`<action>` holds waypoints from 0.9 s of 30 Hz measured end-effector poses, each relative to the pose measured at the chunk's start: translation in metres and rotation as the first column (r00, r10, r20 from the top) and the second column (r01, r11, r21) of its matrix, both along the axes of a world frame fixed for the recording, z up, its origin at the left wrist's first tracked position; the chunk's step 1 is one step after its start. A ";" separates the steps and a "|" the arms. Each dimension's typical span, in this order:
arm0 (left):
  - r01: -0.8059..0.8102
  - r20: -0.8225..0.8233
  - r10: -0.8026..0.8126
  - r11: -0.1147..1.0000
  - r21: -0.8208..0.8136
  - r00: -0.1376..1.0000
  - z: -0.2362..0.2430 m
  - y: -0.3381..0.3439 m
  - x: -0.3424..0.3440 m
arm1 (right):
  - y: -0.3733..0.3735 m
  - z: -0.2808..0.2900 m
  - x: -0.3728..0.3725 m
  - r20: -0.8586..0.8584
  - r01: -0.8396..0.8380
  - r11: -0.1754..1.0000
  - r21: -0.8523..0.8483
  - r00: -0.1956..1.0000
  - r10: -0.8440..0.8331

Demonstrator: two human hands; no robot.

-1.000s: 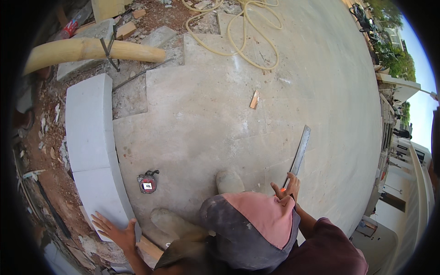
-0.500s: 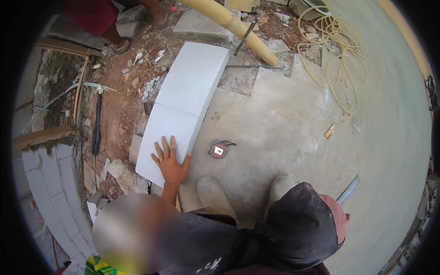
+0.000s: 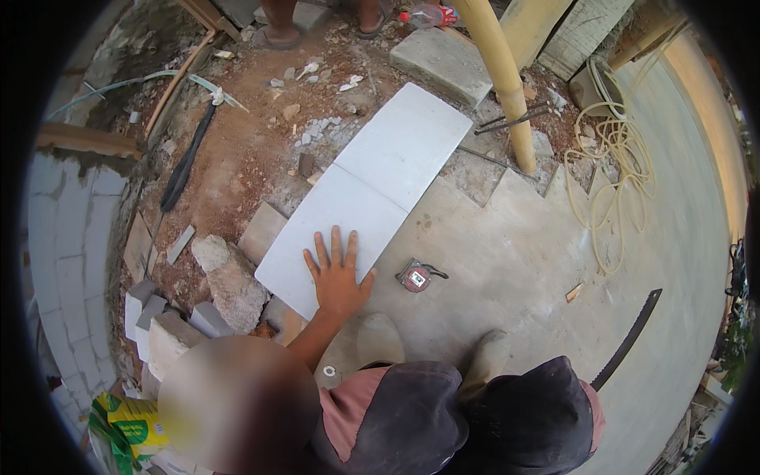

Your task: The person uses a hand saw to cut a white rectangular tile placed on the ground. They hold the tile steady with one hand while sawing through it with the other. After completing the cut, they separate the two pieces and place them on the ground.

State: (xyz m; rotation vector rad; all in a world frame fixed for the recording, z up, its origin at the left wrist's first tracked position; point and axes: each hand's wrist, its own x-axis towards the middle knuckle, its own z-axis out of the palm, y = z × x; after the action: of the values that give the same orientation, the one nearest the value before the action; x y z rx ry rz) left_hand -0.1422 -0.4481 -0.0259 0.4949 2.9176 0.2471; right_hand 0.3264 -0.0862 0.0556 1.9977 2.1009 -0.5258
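My left hand (image 3: 339, 277) lies flat, fingers spread, on the near end of a long white block (image 3: 328, 226) on the ground. A second white block (image 3: 408, 142) butts against its far end. A red and black tape measure (image 3: 415, 275) sits on the concrete just right of my hand. A long saw blade (image 3: 629, 336) sticks out from behind my right knee. My right hand is hidden behind the knee. Both my boots (image 3: 380, 340) stand on the concrete below the block.
A bamboo pole (image 3: 499, 71) stands upright beyond the blocks, with a coil of yellow hose (image 3: 613, 150) to its right. Stone rubble (image 3: 229, 281) and a grey block wall (image 3: 63, 237) lie left. Another person's feet (image 3: 277, 32) stand at the top. A green-yellow bag (image 3: 134, 423) lies lower left.
The view has swung left and tilted, bringing the dirt and rubble into sight. My left hand stays flat on the white block. My right hand, seen gripping the saw earlier, is now hidden.
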 end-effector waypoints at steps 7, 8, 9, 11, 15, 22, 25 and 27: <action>-0.163 0.039 0.162 0.985 0.047 0.986 0.016 0.004 -0.032 | 0.031 0.055 -0.115 -0.208 -0.265 0.959 -0.105 0.948 0.239; -0.181 0.034 0.180 0.983 0.034 0.983 0.016 0.006 -0.042 | 0.034 0.055 -0.134 -0.254 -0.326 0.936 -0.129 0.924 0.287; -0.199 0.025 0.199 0.980 0.016 0.980 0.017 0.008 -0.054 | 0.037 0.052 -0.158 -0.314 -0.396 0.905 -0.154 0.888 0.335; -0.208 0.010 0.208 0.978 -0.034 0.978 0.011 0.008 -0.061 | 0.042 0.036 -0.207 -0.471 -0.554 0.816 -0.164 0.771 0.429; -0.201 0.000 0.202 0.974 -0.106 0.979 0.001 0.011 -0.069 | 0.029 -0.017 -0.308 -0.742 -0.855 0.518 0.035 0.325 0.586; -0.201 0.020 0.206 0.969 -0.147 0.978 -0.002 0.010 -0.061 | -0.005 -0.036 -0.359 -0.752 -0.919 0.394 0.008 0.254 0.608; -0.201 0.010 0.206 0.965 -0.171 0.979 -0.001 0.010 -0.060 | -0.002 -0.037 -0.361 -0.752 -0.925 0.379 0.015 0.239 0.614; -0.202 0.012 0.208 0.964 -0.172 0.978 -0.001 0.011 -0.062 | 0.002 -0.037 -0.360 -0.750 -0.928 0.373 0.009 0.241 0.616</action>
State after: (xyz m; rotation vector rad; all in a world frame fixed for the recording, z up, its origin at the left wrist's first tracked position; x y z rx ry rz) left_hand -0.2039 -0.4370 -0.0273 0.1611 2.9254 0.0295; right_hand -0.0340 -0.0846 0.0189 0.1888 2.6223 -1.4311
